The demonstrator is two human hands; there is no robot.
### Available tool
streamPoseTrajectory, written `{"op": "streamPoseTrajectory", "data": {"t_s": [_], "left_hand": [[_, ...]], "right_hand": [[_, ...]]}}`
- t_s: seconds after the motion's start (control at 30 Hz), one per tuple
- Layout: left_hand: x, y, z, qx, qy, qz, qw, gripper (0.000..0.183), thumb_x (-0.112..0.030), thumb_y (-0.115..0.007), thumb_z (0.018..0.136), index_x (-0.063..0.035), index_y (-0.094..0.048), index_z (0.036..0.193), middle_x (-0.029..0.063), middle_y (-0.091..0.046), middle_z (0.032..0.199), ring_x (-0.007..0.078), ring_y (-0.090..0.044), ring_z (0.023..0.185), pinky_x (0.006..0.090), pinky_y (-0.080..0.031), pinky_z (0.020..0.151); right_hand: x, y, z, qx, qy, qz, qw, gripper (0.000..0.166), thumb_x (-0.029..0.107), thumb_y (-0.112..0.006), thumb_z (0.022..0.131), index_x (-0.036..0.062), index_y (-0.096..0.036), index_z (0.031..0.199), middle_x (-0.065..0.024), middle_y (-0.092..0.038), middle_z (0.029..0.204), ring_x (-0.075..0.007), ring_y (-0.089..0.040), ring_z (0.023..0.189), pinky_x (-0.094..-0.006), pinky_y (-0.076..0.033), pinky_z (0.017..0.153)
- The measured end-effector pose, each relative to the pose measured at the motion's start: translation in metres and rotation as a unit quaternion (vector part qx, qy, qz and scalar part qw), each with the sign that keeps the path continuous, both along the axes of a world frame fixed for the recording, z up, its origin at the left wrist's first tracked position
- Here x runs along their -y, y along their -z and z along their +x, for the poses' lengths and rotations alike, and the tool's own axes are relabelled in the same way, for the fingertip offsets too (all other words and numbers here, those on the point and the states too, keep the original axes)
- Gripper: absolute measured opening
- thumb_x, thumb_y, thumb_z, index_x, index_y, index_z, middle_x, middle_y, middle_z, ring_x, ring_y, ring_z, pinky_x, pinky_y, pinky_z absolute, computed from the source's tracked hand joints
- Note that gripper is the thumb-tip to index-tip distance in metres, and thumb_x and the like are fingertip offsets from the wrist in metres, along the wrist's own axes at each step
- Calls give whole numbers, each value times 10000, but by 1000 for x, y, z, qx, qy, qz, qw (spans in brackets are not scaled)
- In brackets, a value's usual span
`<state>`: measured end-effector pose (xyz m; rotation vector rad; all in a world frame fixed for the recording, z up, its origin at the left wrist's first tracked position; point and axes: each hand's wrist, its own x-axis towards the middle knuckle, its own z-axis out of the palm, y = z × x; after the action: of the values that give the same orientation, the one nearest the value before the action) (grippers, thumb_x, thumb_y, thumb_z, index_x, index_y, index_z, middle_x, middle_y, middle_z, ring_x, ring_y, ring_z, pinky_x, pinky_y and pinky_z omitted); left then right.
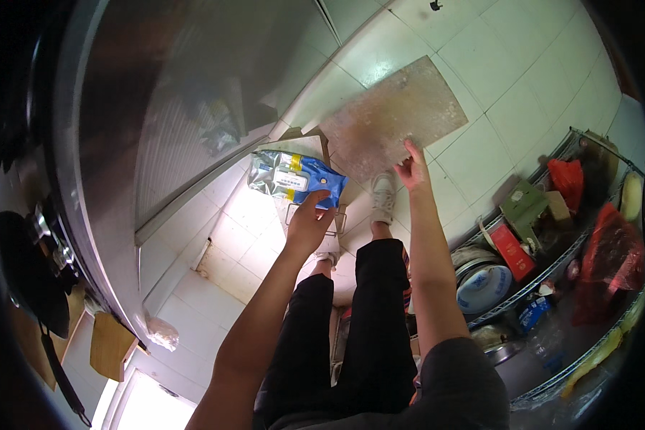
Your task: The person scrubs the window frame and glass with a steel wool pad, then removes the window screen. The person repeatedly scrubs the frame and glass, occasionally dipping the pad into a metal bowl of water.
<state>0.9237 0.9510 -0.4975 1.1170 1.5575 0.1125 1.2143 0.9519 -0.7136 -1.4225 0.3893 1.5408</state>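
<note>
My left hand [310, 217] grips the near end of a blue and silver packet of wet wipes [285, 174], thumb on top and other fingers partly hidden. The packet has a white flip lid and bears writing. Beneath it is a white box-like stand [295, 144] with wire handles, mostly covered from view. To the right, my right hand [415, 172] hangs with its fingers apart and nothing visible in them. Beyond those fingers a stained, brownish flat mat [392, 115] appears to lie on the tiled floor.
A glossy cabinet front [204, 80] rises on the left. Beside it are a black frying pan [29, 269] and a wooden board [110, 344]. At right, a wire rack [537, 277] carries plates [484, 290], a red box [511, 252] and red plastic bags [610, 263]. My white shoe [382, 199] stands near the mat.
</note>
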Motion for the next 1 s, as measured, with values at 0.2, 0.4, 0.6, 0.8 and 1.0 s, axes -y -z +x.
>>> {"op": "streamPoseTrajectory", "data": {"t_s": [0.2,0.4,0.6,0.8,1.0], "left_hand": [[8,-62,14,-5,-47,-29,998,505,-211,-747,959,-66,-580,1413,136,-705,1345,276,-759,1006,402,-594,906],[56,-161,-4,11,-79,75,994,680,-276,-721,958,-83,-483,1566,223,-556,1539,381,-540,1419,422,-444,1168],[106,-295,-86,34,-165,-38,985,518,-402,-664,998,-77,-659,1401,199,-750,1215,347,-712,1130,416,-541,987],[222,-310,-190,-14,-345,26,938,470,-418,-675,982,-105,-724,1329,153,-778,1182,312,-737,1093,408,-552,976],[349,-306,-233,-93,-509,54,854,515,-397,-706,951,-40,-722,1323,194,-758,1245,349,-720,1169,426,-546,1027]], "right_hand": [[38,-142,71,103,-127,-31,986,637,300,-925,784,135,-585,1297,42,-637,1022,-44,-556,811,-224,-475,561],[46,-343,57,123,-220,56,966,775,147,-865,807,67,-502,1488,-46,-669,1271,-199,-650,1126,-352,-543,950],[78,-446,-30,9,-322,65,944,685,224,-812,918,117,-498,1518,-63,-627,1413,-260,-598,1294,-459,-483,1129],[106,-441,-151,-158,-425,-17,891,685,234,-851,899,176,-515,1493,-67,-574,1452,-299,-543,1347,-518,-473,1146],[119,-430,-274,-173,-578,-126,788,860,349,-899,847,198,-415,1542,-92,-435,1567,-373,-406,1461,-604,-328,1243]]}}
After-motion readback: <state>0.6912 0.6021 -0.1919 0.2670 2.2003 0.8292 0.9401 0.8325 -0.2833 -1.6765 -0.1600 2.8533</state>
